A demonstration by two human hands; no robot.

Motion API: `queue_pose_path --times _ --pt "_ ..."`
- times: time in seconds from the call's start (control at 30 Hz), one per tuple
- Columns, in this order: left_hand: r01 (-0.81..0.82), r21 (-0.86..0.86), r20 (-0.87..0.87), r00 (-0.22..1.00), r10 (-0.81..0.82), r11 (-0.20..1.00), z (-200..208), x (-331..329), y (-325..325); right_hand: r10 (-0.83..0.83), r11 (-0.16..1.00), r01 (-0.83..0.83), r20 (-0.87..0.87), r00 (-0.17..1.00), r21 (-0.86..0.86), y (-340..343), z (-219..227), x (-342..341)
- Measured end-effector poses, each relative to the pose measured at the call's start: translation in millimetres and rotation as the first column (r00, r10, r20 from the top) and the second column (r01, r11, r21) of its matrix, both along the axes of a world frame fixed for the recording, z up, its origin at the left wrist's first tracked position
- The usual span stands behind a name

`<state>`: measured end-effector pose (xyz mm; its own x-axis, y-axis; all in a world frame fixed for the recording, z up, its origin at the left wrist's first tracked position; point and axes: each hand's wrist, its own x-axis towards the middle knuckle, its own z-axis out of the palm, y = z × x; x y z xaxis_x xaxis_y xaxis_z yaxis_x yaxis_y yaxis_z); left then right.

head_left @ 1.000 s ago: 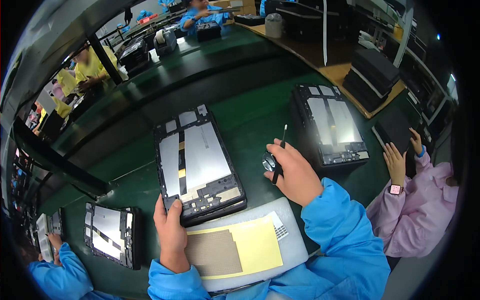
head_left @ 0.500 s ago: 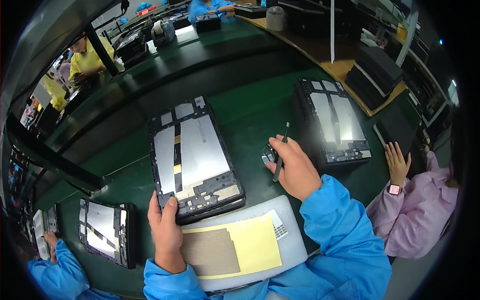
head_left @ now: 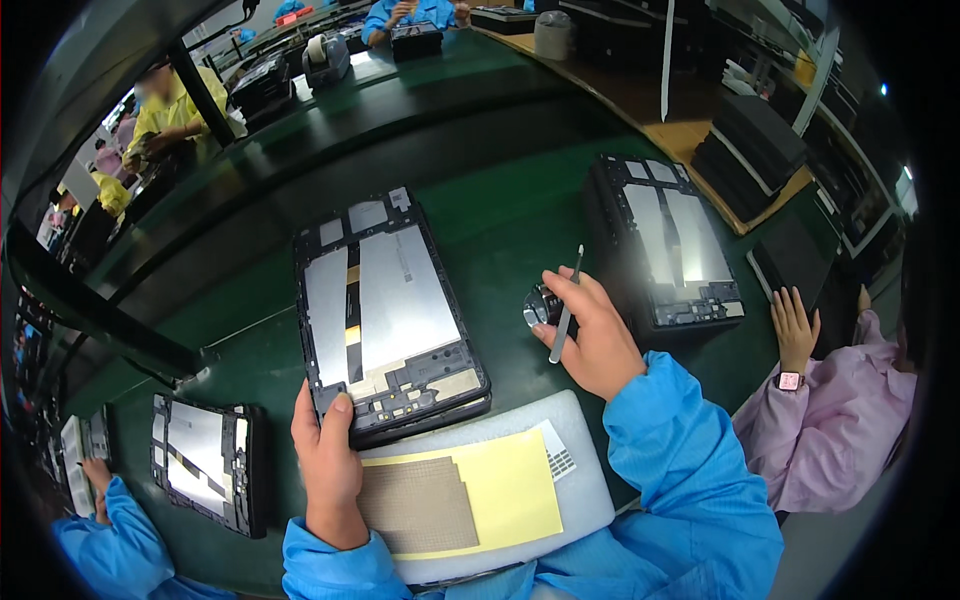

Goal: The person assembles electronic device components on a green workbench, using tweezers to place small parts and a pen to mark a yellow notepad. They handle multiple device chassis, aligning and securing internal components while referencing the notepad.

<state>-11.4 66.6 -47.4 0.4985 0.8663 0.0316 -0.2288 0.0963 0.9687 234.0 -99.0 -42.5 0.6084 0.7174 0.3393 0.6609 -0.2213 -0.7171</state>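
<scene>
My left hand (head_left: 330,470) grips the lower left corner of an opened tablet (head_left: 410,290), thumb on top. Silver plates, a dark ribbon strip and small circuit parts show on the tablet's face. It lies tilted, apparently on another tablet at its near edge. To the right, my right hand (head_left: 603,345) is closed around grey tweezers (head_left: 560,342), tips pointing up. A small shiny round dark thing (head_left: 535,308) is also held at its fingertips; its kind I cannot make out. Below the tablet, a yellow sheet with a brown-grey patch (head_left: 515,490) lies on a white foam pad (head_left: 590,480).
A stack of opened tablets (head_left: 690,240) stands right of my right hand. Another opened tablet (head_left: 200,460) lies at the left. Black trays (head_left: 750,150) are piled far right. A co-worker's hand (head_left: 795,325) rests near a dark panel. A black post (head_left: 100,310) rises at left.
My right hand and the tweezers have shifted very slightly, the tweezers turning a little. The tablet in my left hand has barely moved. At the back, a co-worker in blue has raised their hands.
</scene>
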Motion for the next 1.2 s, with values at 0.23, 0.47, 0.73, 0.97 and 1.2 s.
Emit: queue_pose_path --times 0.23,0.47,0.73,0.97,1.2 --pt "-0.031 0.034 -0.059 0.998 0.033 0.999 -1.2 0.6 0.4 -0.035 0.999 0.028 0.178 0.983 0.043 0.0 4.7 -3.9" --pt "-0.125 0.118 -0.092 0.986 0.136 0.985 -5.4 0.0 0.1 0.284 0.892 -0.222 -0.103 0.953 0.394 -33.5 40.1 -17.0" --pt "-0.191 0.729 0.139 0.982 0.131 0.658 36.8 -26.3 -25.5 0.238 0.971 -0.103 -0.879 0.413 0.215 -66.6 13.1 -41.8" --pt "0.835 0.546 -0.815 0.548 -0.189 0.068 50.4 -8.2 -79.4 0.323 0.942 -0.263 -0.772 0.547 0.208 -50.1 -9.4 -49.7" --pt "0.802 0.579 -0.799 0.594 -0.093 0.146 33.7 0.1 -75.6 0.302 0.953 -0.169 -0.829 0.471 0.251 -49.2 -2.9 -47.0"
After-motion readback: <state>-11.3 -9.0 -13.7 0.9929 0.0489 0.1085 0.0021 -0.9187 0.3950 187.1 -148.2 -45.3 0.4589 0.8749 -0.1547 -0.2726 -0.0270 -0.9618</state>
